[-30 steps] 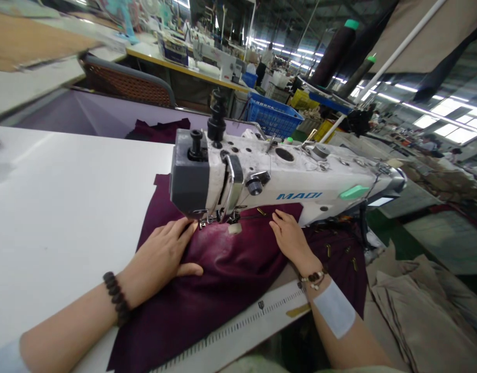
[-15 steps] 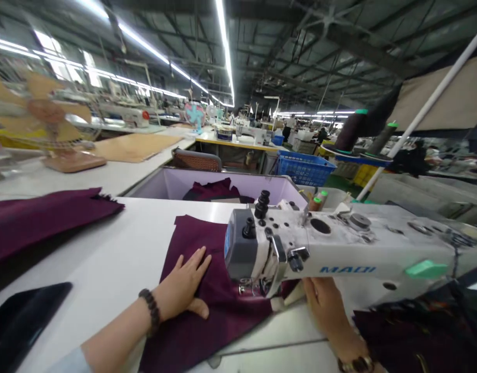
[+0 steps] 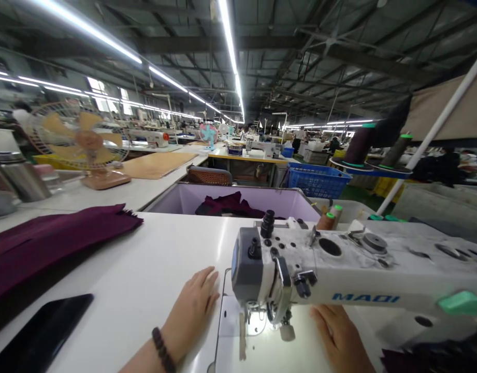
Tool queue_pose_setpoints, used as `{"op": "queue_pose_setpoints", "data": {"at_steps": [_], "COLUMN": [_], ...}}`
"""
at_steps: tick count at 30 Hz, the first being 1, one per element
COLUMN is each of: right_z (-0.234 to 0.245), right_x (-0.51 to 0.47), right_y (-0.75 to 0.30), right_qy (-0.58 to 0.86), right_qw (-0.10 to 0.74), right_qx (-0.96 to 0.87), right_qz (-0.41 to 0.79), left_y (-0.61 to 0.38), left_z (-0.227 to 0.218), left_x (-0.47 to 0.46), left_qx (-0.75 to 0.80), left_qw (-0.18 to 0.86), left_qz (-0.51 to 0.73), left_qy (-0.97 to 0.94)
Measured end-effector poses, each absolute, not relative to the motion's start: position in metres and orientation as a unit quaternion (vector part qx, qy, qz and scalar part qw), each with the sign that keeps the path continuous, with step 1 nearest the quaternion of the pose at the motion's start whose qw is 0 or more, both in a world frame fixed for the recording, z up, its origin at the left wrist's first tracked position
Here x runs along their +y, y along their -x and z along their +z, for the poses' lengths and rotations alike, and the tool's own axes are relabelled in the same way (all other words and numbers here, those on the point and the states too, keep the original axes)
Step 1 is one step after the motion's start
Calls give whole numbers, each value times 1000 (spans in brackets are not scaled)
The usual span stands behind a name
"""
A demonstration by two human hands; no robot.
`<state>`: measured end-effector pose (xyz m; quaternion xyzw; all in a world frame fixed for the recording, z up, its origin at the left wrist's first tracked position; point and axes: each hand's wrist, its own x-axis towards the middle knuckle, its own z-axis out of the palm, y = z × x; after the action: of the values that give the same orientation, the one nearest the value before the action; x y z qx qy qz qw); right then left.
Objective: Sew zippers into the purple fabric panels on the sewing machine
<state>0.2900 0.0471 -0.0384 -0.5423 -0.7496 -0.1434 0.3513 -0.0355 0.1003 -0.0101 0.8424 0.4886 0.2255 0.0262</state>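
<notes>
A white sewing machine [image 3: 355, 274] with a grey head stands over a lit metal bed [image 3: 269, 344]. No cloth lies under its presser foot, and a narrow beige strip [image 3: 242, 336] shows beside it. My left hand [image 3: 195, 305] rests on the white tabletop just left of the machine bed, fingers stretched and nothing visible in them. Right of the needle area, my right hand [image 3: 341, 331] lies low beneath the machine arm with its fingers extended; I see nothing held. Some of its fingertips are near the bed's edge.
Maroon fabric pieces [image 3: 59, 238] are stacked at left, above a black phone [image 3: 44, 334]. A lilac bin [image 3: 176, 199] behind the table holds more maroon cloth [image 3: 232, 204]. A fan [image 3: 88, 142] and a steel flask [image 3: 23, 176] stand further back; thread cones [image 3: 357, 147] are at right.
The maroon panel that lay under my left hand and the presser foot is gone from the machine bed. My left hand is now on bare tabletop. The camera view has shifted.
</notes>
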Motion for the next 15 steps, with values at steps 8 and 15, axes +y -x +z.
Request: {"op": "queue_pose_setpoints", "data": {"at_steps": [8,15], "right_z": [-32,-27], "right_x": [44,44], "right_y": [-285,-285], "right_qy": [542,544], "right_qw": [368,366], "right_qx": [-744,-750], "right_qz": [-130,-88], "left_y": [27,26], "left_z": [1,1], "left_x": [99,97], "left_qx": [448,438], "left_qw": [91,88], "left_qz": [214,200], "left_qy": [-863,-872]}}
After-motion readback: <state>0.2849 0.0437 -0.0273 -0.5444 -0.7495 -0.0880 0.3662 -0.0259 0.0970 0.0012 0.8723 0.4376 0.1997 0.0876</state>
